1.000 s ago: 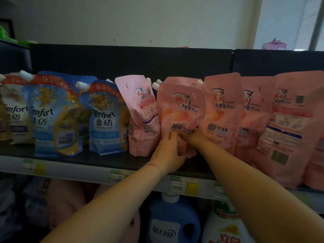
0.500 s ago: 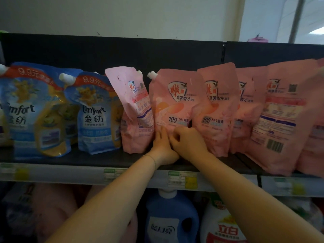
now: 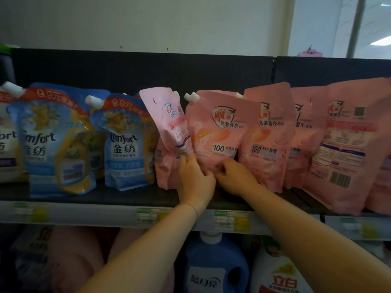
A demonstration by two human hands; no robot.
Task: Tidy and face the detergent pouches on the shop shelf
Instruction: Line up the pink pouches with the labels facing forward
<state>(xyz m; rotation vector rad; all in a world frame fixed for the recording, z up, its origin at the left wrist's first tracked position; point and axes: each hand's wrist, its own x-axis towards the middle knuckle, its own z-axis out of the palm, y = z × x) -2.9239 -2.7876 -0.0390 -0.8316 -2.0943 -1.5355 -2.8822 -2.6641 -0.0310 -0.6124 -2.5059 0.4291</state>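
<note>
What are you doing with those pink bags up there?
A person is tidying a shop shelf. The left hand and right hand hold the bottom of a front-facing pink pouch, which stands upright. The leaning pink pouch beside it shows its back, and so does the barcode pouch far right. Blue pouches stand further left.

A pale plain wall (image 3: 148, 22) rises above the dark shelf (image 3: 127, 70), with a bright window (image 3: 378, 26) far right.

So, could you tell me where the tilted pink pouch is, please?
In the head view, the tilted pink pouch leans centre-left, between the blue Comfort pouch and the front-facing pink pouch.
</note>
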